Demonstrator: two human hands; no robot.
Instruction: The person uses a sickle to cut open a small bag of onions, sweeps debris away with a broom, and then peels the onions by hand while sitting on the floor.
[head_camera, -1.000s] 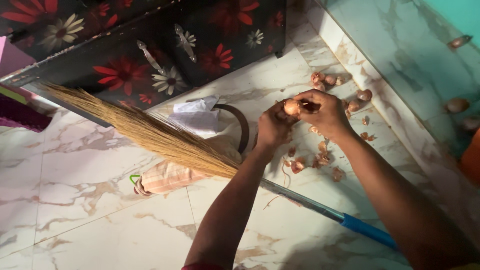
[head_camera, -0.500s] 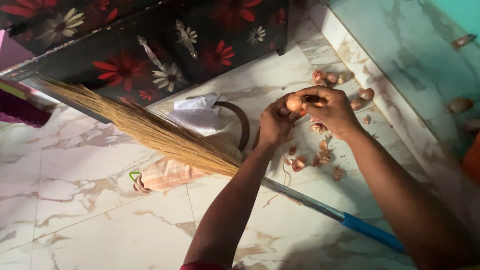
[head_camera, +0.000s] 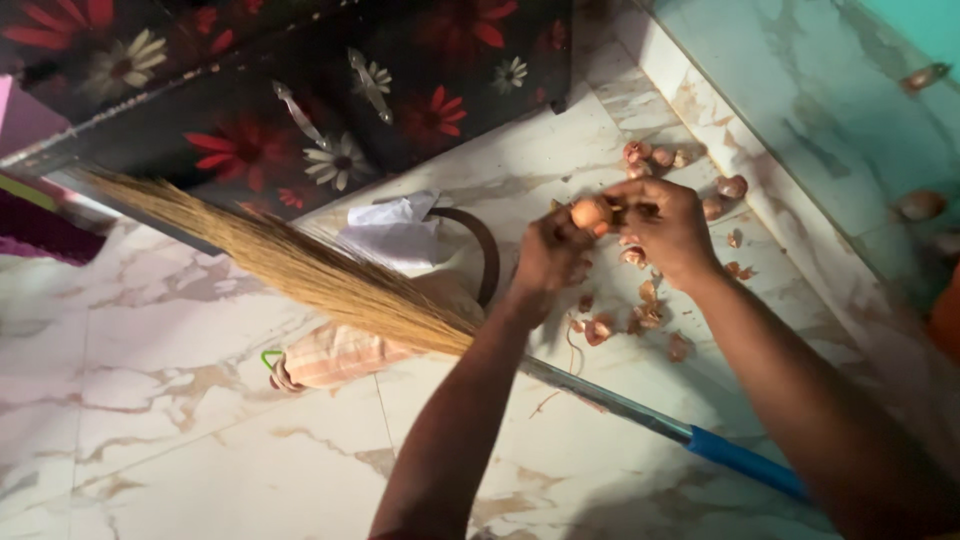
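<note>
Holding a small onion (head_camera: 589, 213) up over the marble floor (head_camera: 200, 430), left hand (head_camera: 548, 252) curled around it from below, fingers closed on its lower side. Pinching at the onion's right side with the right hand (head_camera: 665, 228), fingertips closed on it, both hands touching across the bulb. Lying scattered on the floor just beneath the hands: loose onion skins (head_camera: 640, 318). Sitting farther back near the wall step: a few more small onions (head_camera: 650, 156). Stretching across the floor under the left forearm: a broom (head_camera: 330, 280) with straw bristles and a blue-ended handle. Resting beside the bristles: a striped cloth bundle (head_camera: 335, 353) and a white plastic bag (head_camera: 395, 232), in front of a dark flowered cabinet (head_camera: 300, 90).
</note>
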